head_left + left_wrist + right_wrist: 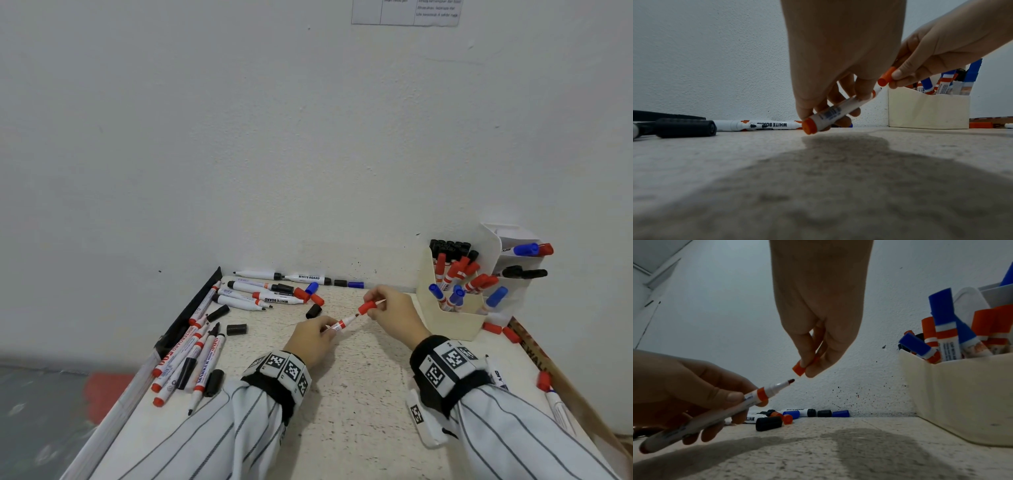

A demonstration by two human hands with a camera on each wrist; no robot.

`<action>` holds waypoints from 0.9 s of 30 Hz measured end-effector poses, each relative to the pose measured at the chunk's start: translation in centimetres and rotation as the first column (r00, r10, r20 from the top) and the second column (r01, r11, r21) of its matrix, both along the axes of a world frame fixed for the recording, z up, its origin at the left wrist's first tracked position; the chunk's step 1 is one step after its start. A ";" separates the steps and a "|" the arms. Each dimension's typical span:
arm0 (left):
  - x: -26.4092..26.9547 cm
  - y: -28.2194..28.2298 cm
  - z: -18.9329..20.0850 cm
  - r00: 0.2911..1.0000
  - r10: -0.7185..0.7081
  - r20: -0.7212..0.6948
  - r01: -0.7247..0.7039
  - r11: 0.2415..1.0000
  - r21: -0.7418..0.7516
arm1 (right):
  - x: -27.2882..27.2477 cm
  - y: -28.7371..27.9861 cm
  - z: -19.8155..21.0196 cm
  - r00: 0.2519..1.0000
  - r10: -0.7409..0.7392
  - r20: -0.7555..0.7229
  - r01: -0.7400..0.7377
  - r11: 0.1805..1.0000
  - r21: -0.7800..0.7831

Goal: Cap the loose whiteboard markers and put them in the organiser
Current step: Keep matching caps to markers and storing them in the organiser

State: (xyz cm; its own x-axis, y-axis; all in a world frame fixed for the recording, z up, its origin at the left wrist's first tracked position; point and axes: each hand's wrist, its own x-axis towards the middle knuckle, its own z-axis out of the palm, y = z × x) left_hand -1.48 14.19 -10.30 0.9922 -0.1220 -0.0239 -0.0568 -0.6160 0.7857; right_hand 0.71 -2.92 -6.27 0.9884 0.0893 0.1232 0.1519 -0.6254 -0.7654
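My left hand (317,334) grips an uncapped red whiteboard marker (344,322) (840,108) (756,395), its tip pointing up and right. My right hand (387,305) pinches a red cap (367,307) (887,77) (799,368) just beyond the tip, with a small gap between cap and tip. The cream organiser (455,318) (953,394) stands to the right and holds several capped red, blue and black markers. Loose markers (270,294) and caps lie at the back left of the table.
More loose markers (186,359) and black caps (236,329) lie along the table's left edge. A white holder (513,260) stands behind the organiser. Red caps (501,330) and a marker (558,404) lie near the right edge, beside a wooden strip.
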 end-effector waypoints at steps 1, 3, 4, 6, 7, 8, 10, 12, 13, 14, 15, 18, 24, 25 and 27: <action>0.0 0.0 0.0 1.000 0.003 0.006 -0.003 1.000 0.000 | 0.0 -0.1 0.0 1.000 -0.011 0.008 0.011 1.000 -0.002; 0.0 0.0 -0.1 1.000 0.001 0.015 -0.001 1.000 -0.007 | 0.1 -0.2 -0.2 1.000 0.008 -0.012 -0.008 1.000 -0.027; 0.0 0.0 -0.1 1.000 -0.006 0.020 0.006 1.000 -0.008 | 0.1 -0.2 -0.4 0.999 0.022 -0.028 -0.023 0.999 -0.033; 0.1 -0.1 -0.1 0.999 -0.023 0.033 0.024 1.000 -0.016 | 0.1 -0.1 -0.7 0.999 0.038 -0.039 -0.039 0.999 -0.033; 0.1 -0.1 -0.2 0.998 -0.033 0.045 0.034 0.999 -0.024 | 0.2 -0.1 -0.9 0.998 0.041 -0.037 -0.042 0.999 -0.029; 0.1 -0.1 -0.2 0.998 -0.041 0.053 0.042 0.999 -0.032 | 0.2 0.0 -1.0 0.998 0.042 -0.040 -0.043 0.999 -0.017; -0.1 -0.3 0.0 0.997 -0.051 0.058 0.054 0.997 -0.053 | 0.0 0.2 -0.8 0.994 0.053 -0.098 -0.050 0.998 0.025; -0.2 -0.4 0.0 0.994 -0.065 0.089 0.069 0.997 -0.038 | -0.1 0.5 -0.7 0.985 0.052 -0.162 -0.058 0.998 -0.034; -0.3 -0.4 0.0 0.991 -0.071 0.109 0.074 0.997 -0.017 | -0.1 0.6 -0.6 0.982 0.037 -0.184 -0.054 0.995 -0.088; -0.2 -0.4 0.0 0.990 -0.069 0.126 0.070 0.998 -0.006 | -0.2 0.8 -0.5 0.981 0.015 -0.191 -0.039 0.991 -0.126; -0.2 -0.4 -0.1 0.989 -0.060 0.138 0.063 0.998 -0.018 | -0.3 0.9 -0.4 0.981 -0.006 -0.193 -0.022 0.990 -0.142; 0.0 -0.4 -0.1 0.984 -0.040 0.172 0.057 0.994 -0.097 | -0.4 1.1 -0.1 0.978 -0.059 -0.202 0.027 0.987 -0.156; -0.2 -0.3 0.2 0.966 -0.047 0.256 0.050 0.999 -0.003 | -0.4 1.2 0.4 0.973 -0.099 -0.207 0.073 0.989 -0.129; -0.3 -0.4 0.3 0.964 -0.067 0.257 0.065 0.998 0.016 | -0.4 1.3 0.4 0.972 -0.102 -0.211 0.078 0.990 -0.120; -0.3 -0.5 0.6 0.960 -0.098 0.262 0.090 0.995 0.044 | -0.4 1.5 0.5 0.970 -0.108 -0.216 0.090 0.991 -0.095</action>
